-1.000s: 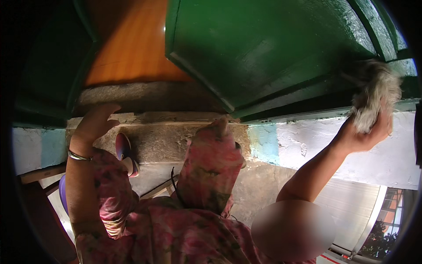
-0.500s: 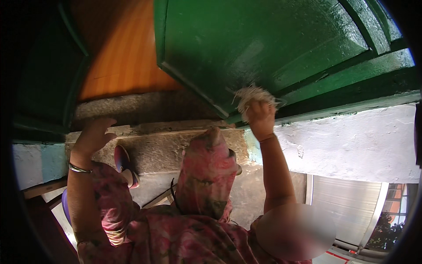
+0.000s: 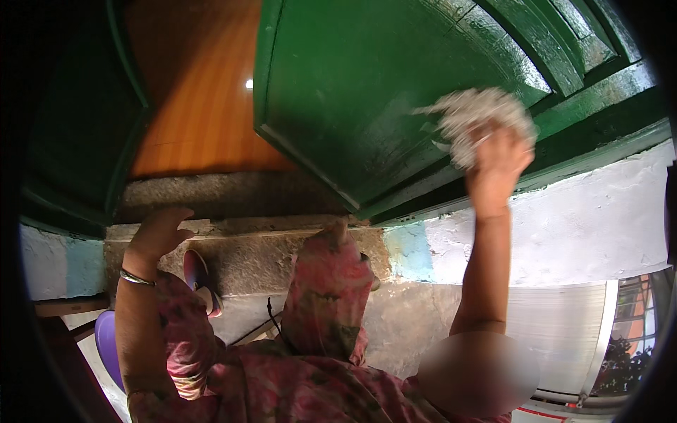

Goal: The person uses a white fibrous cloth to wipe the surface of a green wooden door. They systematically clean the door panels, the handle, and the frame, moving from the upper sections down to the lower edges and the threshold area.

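My right hand point(image 3: 497, 158) is closed round a shaggy, off-white wad of stringy strands point(image 3: 486, 113), like a frayed rag. Motion blurs both the wad and my fingers. They are at the lower right part of a green painted door point(image 3: 352, 99), over its panel and frame; whether the wad presses on the surface I cannot tell. My left hand point(image 3: 159, 233) holds nothing. Its thumb and fingers are apart, and it hangs over my left knee near the stone threshold point(image 3: 240, 225). A metal bangle circles that wrist.
Another dark green door leaf point(image 3: 77, 120) stands at the left. Between the leaves lies an orange-brown floor point(image 3: 211, 120) beyond the raised step. A whitewashed wall point(image 3: 592, 218) runs below the door at the right. A purple rounded object point(image 3: 108, 345) sits at lower left.
My right hand has swept the stringy wad up and to the right along the door. The left hand has shifted slightly right and down in the view, still open.
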`<state>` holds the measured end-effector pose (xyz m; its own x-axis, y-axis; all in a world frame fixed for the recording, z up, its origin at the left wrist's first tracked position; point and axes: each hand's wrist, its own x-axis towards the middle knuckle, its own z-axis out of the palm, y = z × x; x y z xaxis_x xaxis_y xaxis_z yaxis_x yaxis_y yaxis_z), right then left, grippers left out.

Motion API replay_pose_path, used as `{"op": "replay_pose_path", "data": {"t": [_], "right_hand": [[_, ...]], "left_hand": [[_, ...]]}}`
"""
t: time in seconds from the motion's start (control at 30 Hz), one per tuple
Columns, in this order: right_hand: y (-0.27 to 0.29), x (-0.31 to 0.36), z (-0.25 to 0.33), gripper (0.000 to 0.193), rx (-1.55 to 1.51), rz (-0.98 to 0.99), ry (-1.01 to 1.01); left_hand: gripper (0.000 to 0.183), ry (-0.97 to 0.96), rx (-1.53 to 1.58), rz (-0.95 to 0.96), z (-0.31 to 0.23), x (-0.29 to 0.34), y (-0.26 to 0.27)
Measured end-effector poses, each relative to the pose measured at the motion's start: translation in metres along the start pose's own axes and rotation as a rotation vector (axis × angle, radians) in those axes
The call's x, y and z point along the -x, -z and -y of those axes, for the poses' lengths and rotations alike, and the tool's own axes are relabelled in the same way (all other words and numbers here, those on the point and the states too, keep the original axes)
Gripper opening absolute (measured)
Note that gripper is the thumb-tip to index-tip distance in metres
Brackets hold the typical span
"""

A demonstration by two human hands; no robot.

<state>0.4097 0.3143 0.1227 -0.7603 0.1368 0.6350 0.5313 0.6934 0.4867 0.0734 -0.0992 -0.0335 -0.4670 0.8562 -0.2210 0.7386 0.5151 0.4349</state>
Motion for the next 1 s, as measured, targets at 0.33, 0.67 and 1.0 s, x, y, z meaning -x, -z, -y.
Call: {"op": "replay_pose_path", "data": {"t": [0.33, 0.67, 1.0], "right_hand": [[-0.046, 0.010, 0.042, 0.060, -0.183, 0.102, 0.115], [-0.118, 0.090, 0.107, 0.024, -0.359, 0.356, 0.278], [0.006, -0.101, 0.008, 0.067, -0.113, -0.373, -0.045]], "left_hand": [[0.046, 0.006, -0.026, 0.009, -0.005, -0.004, 0.006], [0.043, -0.080, -0.110, -0.042, -0.003, -0.001, 0.000], [0.043, -0.073, -0.130, -0.041, -0.002, 0.000, -0.002]]}}
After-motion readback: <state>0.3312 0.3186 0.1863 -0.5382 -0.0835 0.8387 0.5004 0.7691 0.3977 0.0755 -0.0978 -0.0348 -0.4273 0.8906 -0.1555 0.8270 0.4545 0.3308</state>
